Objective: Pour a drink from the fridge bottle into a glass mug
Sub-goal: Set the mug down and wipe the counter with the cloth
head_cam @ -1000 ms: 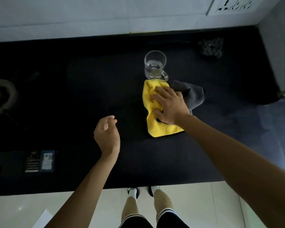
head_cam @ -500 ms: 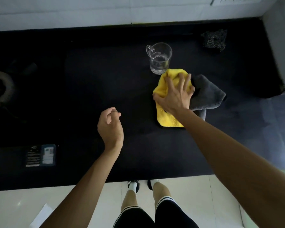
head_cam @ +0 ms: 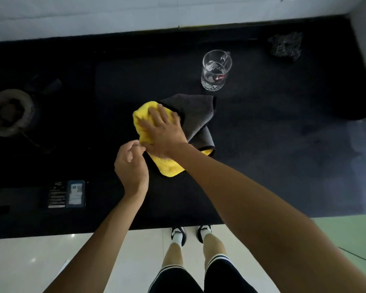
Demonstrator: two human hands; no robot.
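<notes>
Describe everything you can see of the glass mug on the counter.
The glass mug is clear, with a round open rim, a cut pattern around its base, a small red mark on its side and a handle on the far right. It stands upright on the black counter, with a little clear liquid inside. Nothing touches it: the yellow and grey cloth lies nearer the person, apart from it, under the right hand.
</notes>
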